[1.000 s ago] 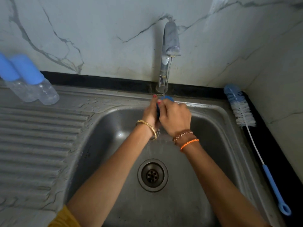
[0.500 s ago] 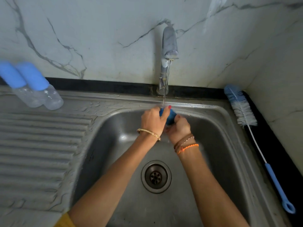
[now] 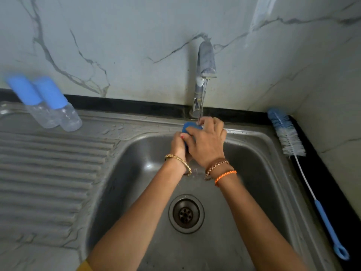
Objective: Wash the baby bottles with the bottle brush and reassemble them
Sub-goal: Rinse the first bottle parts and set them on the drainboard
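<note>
Both my hands hold a blue bottle part (image 3: 188, 127) under the thin stream from the tap (image 3: 205, 67), over the back of the steel sink (image 3: 254, 173). My left hand (image 3: 178, 145) grips it from the left and below. My right hand (image 3: 208, 142) wraps over it from the right, hiding most of it. Two clear baby bottles with blue caps (image 3: 56, 106) stand on the drainboard at the far left. The bottle brush (image 3: 289, 139), with blue and white bristles and a blue handle, lies on the black counter to the right of the sink.
A ribbed steel drainboard (image 3: 48, 173) fills the left. The round drain (image 3: 186, 213) sits in the middle of the basin. Marble wall panels rise behind and at the right.
My right hand has come up from below and now lies over the blue part; my left hand has dropped to its left side. The brush and the bottles have stayed put.
</note>
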Tool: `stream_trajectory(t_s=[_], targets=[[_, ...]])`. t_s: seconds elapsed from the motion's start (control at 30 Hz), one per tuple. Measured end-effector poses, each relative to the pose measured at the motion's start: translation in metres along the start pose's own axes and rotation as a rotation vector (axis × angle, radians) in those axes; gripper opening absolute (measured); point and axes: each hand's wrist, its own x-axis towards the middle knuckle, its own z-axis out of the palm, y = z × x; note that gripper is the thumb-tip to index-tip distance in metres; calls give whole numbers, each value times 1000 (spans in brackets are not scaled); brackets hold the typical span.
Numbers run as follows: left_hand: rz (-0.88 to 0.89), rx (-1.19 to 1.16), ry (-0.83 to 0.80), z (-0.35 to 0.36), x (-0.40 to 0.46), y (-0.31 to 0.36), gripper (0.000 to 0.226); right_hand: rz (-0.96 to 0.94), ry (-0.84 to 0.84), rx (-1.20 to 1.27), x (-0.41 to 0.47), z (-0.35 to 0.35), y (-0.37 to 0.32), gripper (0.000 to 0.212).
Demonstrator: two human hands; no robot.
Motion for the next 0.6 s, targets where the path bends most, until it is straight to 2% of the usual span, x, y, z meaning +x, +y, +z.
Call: stream_trajectory(t_s=[0.07, 0.13, 0.2, 0.37, 0.5, 0.53, 0.6], targets=[[-43, -91, -92, 1, -2, -1, 31, 5, 99, 173, -8, 0, 9, 50], [-34, -135, -179, 1, -3, -3, 31, 110, 92, 449, -11, 0, 19, 36], [-39, -92, -220, 1, -4, -3, 28, 131, 96, 646, -11, 0, 25, 20], [-52, 0, -128, -8, -3, 6, 16, 32, 172, 520, -11, -1, 21, 39], [-47, 59, 22, -20, -1, 7, 17, 58, -12, 504, -7, 3, 17, 63], [-39, 63, 29, -23, -1, 6, 17, 105, 47, 543, -8, 6, 16, 66], [-15, 62, 14, -27, -5, 6, 13, 231, 299, 703, -10, 5, 5, 63]])
